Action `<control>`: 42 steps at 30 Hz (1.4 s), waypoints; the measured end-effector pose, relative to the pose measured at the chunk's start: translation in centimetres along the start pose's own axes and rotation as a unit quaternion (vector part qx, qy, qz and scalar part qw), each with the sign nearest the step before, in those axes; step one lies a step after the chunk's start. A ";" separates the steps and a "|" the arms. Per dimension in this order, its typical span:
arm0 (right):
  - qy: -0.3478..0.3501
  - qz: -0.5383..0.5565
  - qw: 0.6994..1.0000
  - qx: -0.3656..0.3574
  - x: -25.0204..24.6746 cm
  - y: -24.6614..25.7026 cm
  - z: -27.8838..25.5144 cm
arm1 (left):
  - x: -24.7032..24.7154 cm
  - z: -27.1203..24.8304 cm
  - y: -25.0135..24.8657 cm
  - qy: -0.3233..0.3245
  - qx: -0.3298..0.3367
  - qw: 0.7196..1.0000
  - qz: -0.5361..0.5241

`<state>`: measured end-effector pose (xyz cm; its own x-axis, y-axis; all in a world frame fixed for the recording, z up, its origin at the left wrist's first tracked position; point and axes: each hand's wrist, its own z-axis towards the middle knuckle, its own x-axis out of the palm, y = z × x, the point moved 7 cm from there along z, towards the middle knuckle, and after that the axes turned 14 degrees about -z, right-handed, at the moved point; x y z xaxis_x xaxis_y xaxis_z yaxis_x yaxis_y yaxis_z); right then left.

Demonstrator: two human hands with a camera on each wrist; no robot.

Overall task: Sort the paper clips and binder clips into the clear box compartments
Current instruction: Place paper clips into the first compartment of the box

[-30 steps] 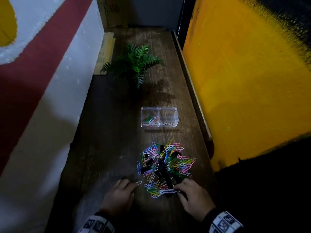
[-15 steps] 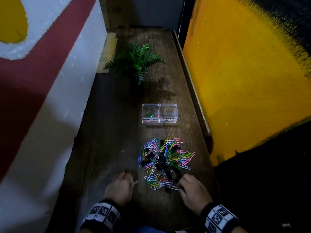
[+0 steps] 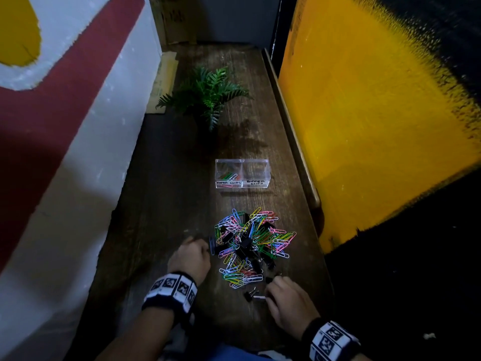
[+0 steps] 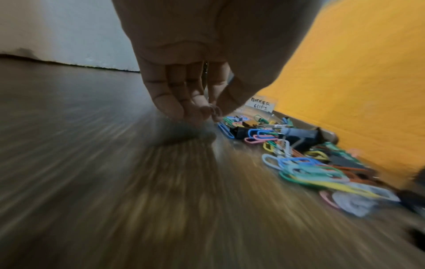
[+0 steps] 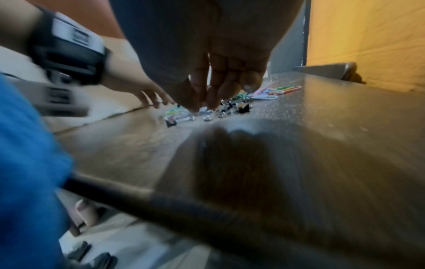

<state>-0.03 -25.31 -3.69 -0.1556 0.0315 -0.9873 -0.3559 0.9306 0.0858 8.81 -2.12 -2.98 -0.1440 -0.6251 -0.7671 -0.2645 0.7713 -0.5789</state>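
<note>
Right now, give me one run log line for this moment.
left hand: pinches paper clip | right hand: at binder clip, hold unclear | clear box: binder side looks empty | pile: unsorted

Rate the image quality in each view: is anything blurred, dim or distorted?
Head view: dim but sharp, the pile of clips and the clear box labels readable, straight edges bowed by the wide lens. Left wrist view: tabletop streaked with motion blur, left hand fairly crisp. Right wrist view: heavy blur throughout, right hand dark and shadowed.
</note>
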 end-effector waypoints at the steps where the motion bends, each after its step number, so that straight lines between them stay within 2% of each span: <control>1: -0.001 0.025 1.000 0.000 0.0 0.0 -0.4 | 0.0 0.4 -0.4 0.001 0.000 1.000 0.011; 6: 0.025 0.121 0.992 0.030 0.4 -0.8 -2.9 | 0.2 1.7 -1.6 0.019 -0.007 0.998 0.054; 13: -0.007 0.153 0.980 0.125 0.8 -3.4 -3.6 | 0.4 1.7 -0.5 0.024 -0.025 0.999 0.032; 19: -0.006 0.131 0.985 0.108 -0.4 -2.6 -0.7 | 0.0 1.6 -0.3 0.031 -0.036 0.998 0.042; 22: -0.013 0.129 0.978 0.162 -1.3 -4.3 1.5 | -0.1 1.8 -0.6 0.031 -0.044 0.998 0.041; 25: -0.067 0.126 0.965 0.221 -3.2 -7.2 3.6 | -0.2 2.0 -0.2 0.019 -0.053 0.998 0.035; 29: -0.038 0.118 0.953 0.276 -4.0 -10.0 6.0 | -0.3 1.9 0.3 0.019 -0.066 0.997 0.024; 42: 0.034 0.023 0.971 0.236 -5.2 -10.5 13.0 | -0.2 1.2 2.1 0.047 -0.078 0.996 0.021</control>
<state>16.47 -30.53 -1.15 -0.2284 0.0686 -0.9712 0.1119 0.9928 0.0438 9.40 -0.26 -4.35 -0.2452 -0.6067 -0.7562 -0.4001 0.7738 -0.4911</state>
